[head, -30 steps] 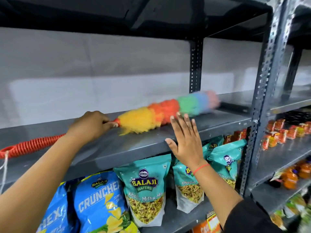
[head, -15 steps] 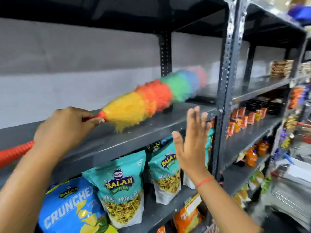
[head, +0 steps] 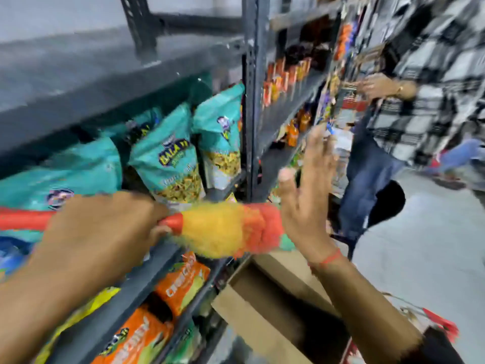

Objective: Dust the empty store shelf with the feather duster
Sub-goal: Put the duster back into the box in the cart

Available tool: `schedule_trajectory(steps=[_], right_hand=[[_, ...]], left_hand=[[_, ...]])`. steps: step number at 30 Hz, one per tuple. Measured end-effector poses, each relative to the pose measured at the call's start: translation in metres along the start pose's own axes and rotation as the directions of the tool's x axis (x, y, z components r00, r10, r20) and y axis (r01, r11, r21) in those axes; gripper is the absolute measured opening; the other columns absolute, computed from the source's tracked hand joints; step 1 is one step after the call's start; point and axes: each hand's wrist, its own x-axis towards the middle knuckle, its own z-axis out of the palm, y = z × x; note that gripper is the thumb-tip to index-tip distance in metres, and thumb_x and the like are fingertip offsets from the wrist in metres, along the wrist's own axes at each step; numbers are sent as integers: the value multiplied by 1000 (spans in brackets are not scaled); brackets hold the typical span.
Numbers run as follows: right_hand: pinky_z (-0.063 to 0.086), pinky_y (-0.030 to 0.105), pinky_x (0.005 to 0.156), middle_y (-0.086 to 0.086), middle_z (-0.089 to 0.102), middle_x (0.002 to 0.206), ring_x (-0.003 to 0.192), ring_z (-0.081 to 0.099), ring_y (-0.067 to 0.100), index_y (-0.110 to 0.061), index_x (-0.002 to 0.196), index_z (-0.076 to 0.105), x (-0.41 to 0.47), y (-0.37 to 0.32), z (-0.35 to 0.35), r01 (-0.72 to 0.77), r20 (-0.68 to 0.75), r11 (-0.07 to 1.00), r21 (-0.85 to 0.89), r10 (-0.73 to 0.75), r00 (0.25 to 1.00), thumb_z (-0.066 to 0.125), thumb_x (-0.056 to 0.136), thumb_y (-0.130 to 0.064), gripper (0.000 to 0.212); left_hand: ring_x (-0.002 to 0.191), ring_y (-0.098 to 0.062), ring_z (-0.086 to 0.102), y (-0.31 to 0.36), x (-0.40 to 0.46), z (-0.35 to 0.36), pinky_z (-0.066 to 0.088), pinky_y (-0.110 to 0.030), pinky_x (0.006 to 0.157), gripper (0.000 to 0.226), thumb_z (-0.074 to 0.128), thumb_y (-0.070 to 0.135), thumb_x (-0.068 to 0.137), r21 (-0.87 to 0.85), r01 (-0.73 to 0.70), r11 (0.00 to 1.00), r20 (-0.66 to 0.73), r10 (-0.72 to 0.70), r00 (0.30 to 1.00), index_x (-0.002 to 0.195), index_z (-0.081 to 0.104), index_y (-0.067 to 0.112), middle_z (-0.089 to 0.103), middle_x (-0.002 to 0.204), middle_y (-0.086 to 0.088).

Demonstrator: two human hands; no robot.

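My left hand (head: 105, 229) grips the red handle of the feather duster (head: 223, 229), whose yellow and orange plumes point right, well below the empty grey shelf (head: 91, 67) at the upper left. The duster's far end is hidden behind my right hand (head: 307, 200), which is raised with fingers spread and holds nothing. A red thread circles that wrist. The whole view is blurred by motion.
Teal snack bags (head: 170, 158) fill the shelf under the empty one, orange bags (head: 183, 282) the one below. An open cardboard box (head: 275, 311) stands on the floor. A person in a checked shirt (head: 430, 74) stands close at the right, in the aisle.
The duster has come off the empty shelf and dropped down in front of the snack bags. My view has swung right and down, and a person in the aisle has come into sight.
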Motion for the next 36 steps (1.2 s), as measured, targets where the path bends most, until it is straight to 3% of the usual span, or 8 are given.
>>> schedule_trajectory(steps=[5,9,15,24,26,31,33,36], right_hand=[[5,43,112,6,18,150,141,8,23,-20,146,15,-103,56,30,20,380,975,-220,67,923,23,97,-51,58],[9,42,109,9,23,150,142,1,17,-18,146,22,-165,93,40,-11,531,950,-312,184,827,16,98,-51,59],[12,47,106,10,33,148,138,15,25,-20,149,3,-225,144,69,96,654,917,-387,200,730,13,100,-51,59],[8,45,110,10,40,142,133,26,27,-17,142,32,-283,198,93,129,747,923,-364,206,632,35,92,-43,57],[8,46,109,12,45,140,133,27,27,-15,138,34,-298,208,97,151,769,913,-378,219,600,39,88,-41,58],[5,49,109,16,47,138,130,38,30,-10,137,41,-328,227,104,305,854,880,-364,185,486,64,78,-38,69],[6,49,108,16,49,136,128,41,31,-10,136,44,-330,226,105,305,862,875,-375,209,462,69,76,-40,72],[8,50,108,17,49,136,128,41,31,-9,135,46,-320,220,105,259,845,882,-393,236,479,46,82,-40,62]], left_hand=[[69,-26,73,78,27,67,34,-29,47,16,75,28,67,60,-42,997,266,25,964,79,69,19,72,73,-9],[112,-28,62,110,68,152,51,-36,85,30,48,12,88,32,-61,998,471,38,881,115,62,12,66,119,-10],[120,-26,58,163,103,256,46,-33,96,36,45,6,91,-34,-76,997,613,80,786,120,62,18,62,128,-7],[121,-26,57,204,121,384,49,-25,93,37,40,8,93,-160,115,980,668,22,744,122,62,16,62,128,-7],[114,-26,62,209,122,405,48,-10,79,31,46,11,93,-182,142,973,714,32,699,115,66,17,66,122,-10],[49,-25,68,198,121,445,54,-32,56,29,93,21,39,-52,12,999,647,24,762,49,71,7,67,48,-9],[69,-28,71,191,116,432,56,-41,71,26,87,19,55,-13,-44,999,616,43,786,71,74,3,73,70,-12],[134,-30,36,181,114,424,21,-53,112,40,37,11,95,68,-76,995,594,21,804,134,45,7,45,140,-13]])
